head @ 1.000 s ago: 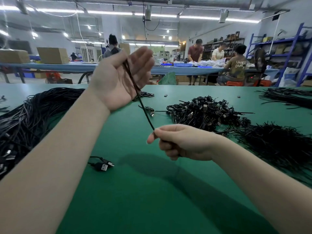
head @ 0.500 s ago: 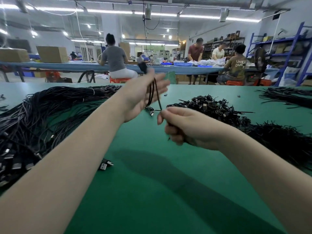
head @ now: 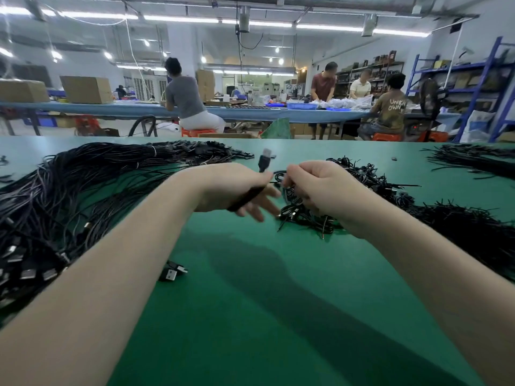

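The cable (head: 245, 199) is thin and black, folded over on itself into a short, thick bundle. Its plug (head: 264, 160) has a black body and a silver metal tip, and stands upright at one end. It sits just above the middle of the frame, over the green surface (head: 250, 302), in the left hand (head: 237, 190). That hand grips it, with the bundle running slantwise across the palm and the plug sticking up past the thumb. The fingers below it are blurred. The right hand (head: 315, 188) is just beside it, almost touching, with its fingers curled and pinching a strand of the cable that loops across the gap. It hangs over a pile of coiled cables (head: 306, 218) at centre right. A large heap of cables (head: 55, 204) fills the left of the frame, and loose plugs (head: 171, 271) lie at lower left of centre.

A second ago the cable was drawn out in one straight line between the two hands, the left one raised high and open-palmed, the right one lower. Half a second ago it hung in loops from the left fingers. Both hands have since dropped lower and come together, and the cable is gathered short.
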`<state>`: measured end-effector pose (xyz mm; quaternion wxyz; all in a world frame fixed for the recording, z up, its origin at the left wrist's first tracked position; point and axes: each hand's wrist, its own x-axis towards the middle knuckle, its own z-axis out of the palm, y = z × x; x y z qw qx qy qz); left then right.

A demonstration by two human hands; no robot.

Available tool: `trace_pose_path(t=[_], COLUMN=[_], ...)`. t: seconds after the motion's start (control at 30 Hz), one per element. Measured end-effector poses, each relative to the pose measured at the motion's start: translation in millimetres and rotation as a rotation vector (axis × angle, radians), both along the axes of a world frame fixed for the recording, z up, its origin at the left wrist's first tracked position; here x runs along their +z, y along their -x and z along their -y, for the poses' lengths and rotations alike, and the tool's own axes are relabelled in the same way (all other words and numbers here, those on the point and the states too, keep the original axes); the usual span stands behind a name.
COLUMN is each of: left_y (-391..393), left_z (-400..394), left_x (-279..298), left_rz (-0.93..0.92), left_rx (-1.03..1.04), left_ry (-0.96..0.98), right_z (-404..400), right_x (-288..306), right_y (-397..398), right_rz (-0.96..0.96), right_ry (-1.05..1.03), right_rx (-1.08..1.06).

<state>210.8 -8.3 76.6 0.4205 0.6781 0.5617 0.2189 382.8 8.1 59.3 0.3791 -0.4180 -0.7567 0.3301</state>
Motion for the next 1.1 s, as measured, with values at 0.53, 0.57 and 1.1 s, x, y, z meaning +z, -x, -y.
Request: trace_pose_path(t=[0.53, 0.57, 1.1], left_y=[-12.4, -14.3, -22.2], left_z=[0.6, 0.3, -9.9], left_x=[9.6, 6.9, -18.8], left_rz=[0.931, 0.907, 0.385], left_rx=[-0.01, -0.018, 0.184], left_ry=[-0.057, -0.041, -0.109], right_z=[-12.1, -13.0, -15.3], right_x=[-46.5, -44.7, -48.3], right_y=[0.5, 0.7, 6.0], right_rz=[-0.061, -0.149, -0.508], right_ry=[0.205, 0.255, 0.412], right_rx=[0.025, 0.047, 0.045])
